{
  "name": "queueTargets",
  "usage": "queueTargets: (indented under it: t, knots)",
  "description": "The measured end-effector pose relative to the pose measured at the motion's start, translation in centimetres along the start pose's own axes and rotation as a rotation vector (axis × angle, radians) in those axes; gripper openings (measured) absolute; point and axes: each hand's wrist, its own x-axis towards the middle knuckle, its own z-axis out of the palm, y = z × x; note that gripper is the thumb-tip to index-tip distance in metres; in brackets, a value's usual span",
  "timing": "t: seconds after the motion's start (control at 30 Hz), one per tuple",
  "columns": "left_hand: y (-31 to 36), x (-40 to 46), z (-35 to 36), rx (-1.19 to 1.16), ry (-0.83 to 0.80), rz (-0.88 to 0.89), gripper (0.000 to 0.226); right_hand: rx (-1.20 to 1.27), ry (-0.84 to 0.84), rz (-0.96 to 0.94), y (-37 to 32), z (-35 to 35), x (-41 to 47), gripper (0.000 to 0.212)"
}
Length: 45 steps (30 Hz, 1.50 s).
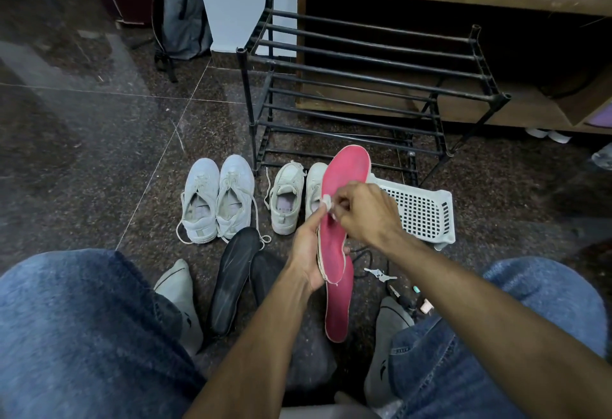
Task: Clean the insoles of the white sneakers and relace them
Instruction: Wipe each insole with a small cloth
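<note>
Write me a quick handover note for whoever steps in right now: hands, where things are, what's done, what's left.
Left hand grips the pink insole by its edge, held upright. Right hand pinches a small white wipe against the insole's face.
A second pink insole and two black insoles lie on the floor. Two pairs of white sneakers stand before the shoe rack, laces loose.
Done: insoles out. Left: finish wiping, refit insoles, relace.

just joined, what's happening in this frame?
A seated person is cleaning insoles. The left hand holds a pink foam insole upright, while the right hand pinches a small white wipe against its surface. A second pink insole and two black insoles lie on the dark speckled floor. Two pairs of white lace-up sneakers sit ahead by a black metal shoe rack.
</note>
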Motion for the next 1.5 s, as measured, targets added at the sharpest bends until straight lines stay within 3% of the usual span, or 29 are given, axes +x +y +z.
queueTargets:
  t: [0.17,0.27,0.4,0.57,0.73,0.83,0.93,1.03,1.33,1.5]
  knots:
    - [-0.3,-1.1,-0.6,0.141,-0.035,-0.056,0.033,-0.014,0.08,0.143,1.4,-1.5,2.8,0.021]
    - [0.2,-0.7,-1.0,0.111,-0.058,0.002,0.05,0.146,0.004,0.099,1.1,-1.3,2.0,0.015]
    - [0.8,-0.4,-0.3,-0.055,-0.077,0.056,0.03,0.333,-0.13,0.073,0.5,-0.5,-0.3,0.008]
    - [0.7,-0.5,-0.2,-0.118,-0.084,0.018,0.058,0.023,-0.174,-0.124,0.0,0.2,-2.1,0.016]
    - [-0.6,-0.4,-0.8,0.068,-0.037,-0.023,0.054,-0.107,-0.073,-0.041,-0.1,-0.9,0.7,0.021]
    - [-0.5,-0.5,-1.0,0.149,-0.045,-0.079,0.05,-0.084,-0.063,0.076,0.3,-2.0,2.0,0.025]
    - [0.1,-0.2,-1.1,0.051,-0.017,0.023,0.038,0.038,-0.163,0.026,-0.4,-1.9,0.6,0.022]
    - [0.2,0.1,-0.9,-0.045,-0.038,0.002,0.061,0.023,-0.24,-0.062,-1.1,-0.9,-1.5,0.021]
    - [0.4,0.4,-0.8,0.041,0.048,0.013,0.052,-0.103,-0.011,0.016,-0.3,-0.6,0.6,0.024]
    - [0.9,1.0,-1.6,-0.042,0.072,0.021,0.056,-0.025,-0.284,-0.159,-1.8,-0.2,-2.2,0.017]
